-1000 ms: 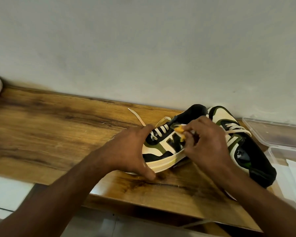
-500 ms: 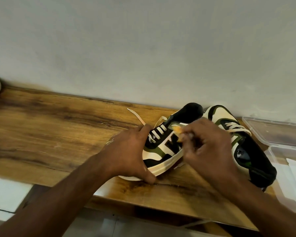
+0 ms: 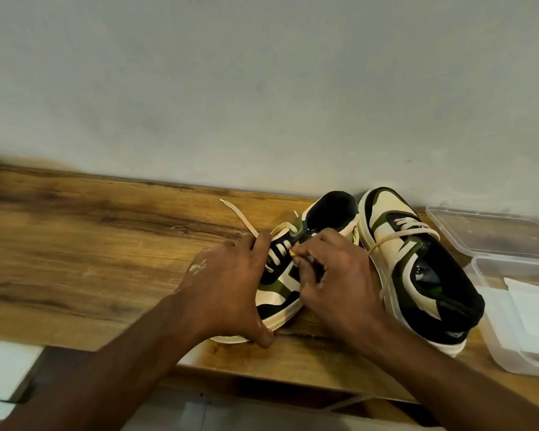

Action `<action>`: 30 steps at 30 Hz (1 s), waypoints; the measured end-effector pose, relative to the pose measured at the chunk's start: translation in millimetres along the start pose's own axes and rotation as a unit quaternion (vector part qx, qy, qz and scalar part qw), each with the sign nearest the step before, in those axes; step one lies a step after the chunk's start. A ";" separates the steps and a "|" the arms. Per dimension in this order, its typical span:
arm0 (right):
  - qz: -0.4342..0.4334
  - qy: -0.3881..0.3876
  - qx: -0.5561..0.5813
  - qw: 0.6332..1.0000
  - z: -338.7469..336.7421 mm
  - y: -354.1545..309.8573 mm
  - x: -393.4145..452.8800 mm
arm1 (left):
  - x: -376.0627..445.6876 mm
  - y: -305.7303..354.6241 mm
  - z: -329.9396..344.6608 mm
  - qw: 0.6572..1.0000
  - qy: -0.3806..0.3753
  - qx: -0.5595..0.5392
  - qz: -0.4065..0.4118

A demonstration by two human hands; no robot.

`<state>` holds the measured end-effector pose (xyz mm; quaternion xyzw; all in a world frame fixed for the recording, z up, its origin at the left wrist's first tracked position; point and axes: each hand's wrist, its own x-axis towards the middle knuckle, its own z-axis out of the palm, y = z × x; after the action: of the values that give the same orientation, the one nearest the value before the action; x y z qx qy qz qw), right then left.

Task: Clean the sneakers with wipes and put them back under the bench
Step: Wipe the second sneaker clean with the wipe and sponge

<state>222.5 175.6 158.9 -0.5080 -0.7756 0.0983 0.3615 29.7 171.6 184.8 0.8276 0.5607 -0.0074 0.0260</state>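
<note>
On the table (image 3: 91,259), just left of its mate (image 3: 417,269), the sneaker (image 3: 280,287) looks light, its upper soft; the left hand (image 3: 227,284) grips its firmer toe while the right hand (image 3: 333,278) pinches a small yellowish wipe (image 3: 292,253).

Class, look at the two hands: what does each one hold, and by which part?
The left hand grips the near sneaker over its toe end. The right hand pinches a small yellow thing at its fingertips; what it is cannot be told.
</note>
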 end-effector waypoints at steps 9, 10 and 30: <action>0.048 0.051 -0.053 0.996 -10.3 18.9 14.2 | 1.0 6.7 0.5 0.999 -0.022 0.021 -0.011; 0.039 0.028 -0.053 0.997 -3.3 10.3 9.9 | 0.7 6.4 1.0 0.999 -0.023 0.024 -0.011; 0.028 0.076 0.068 0.994 -7.4 18.8 6.3 | -2.4 -53.9 -24.4 0.967 -0.194 -0.158 -0.035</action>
<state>239.5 188.2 157.3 -0.5098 -0.7229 0.1223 0.4500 -21.7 190.6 207.4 0.7754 0.5675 -0.0803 0.2650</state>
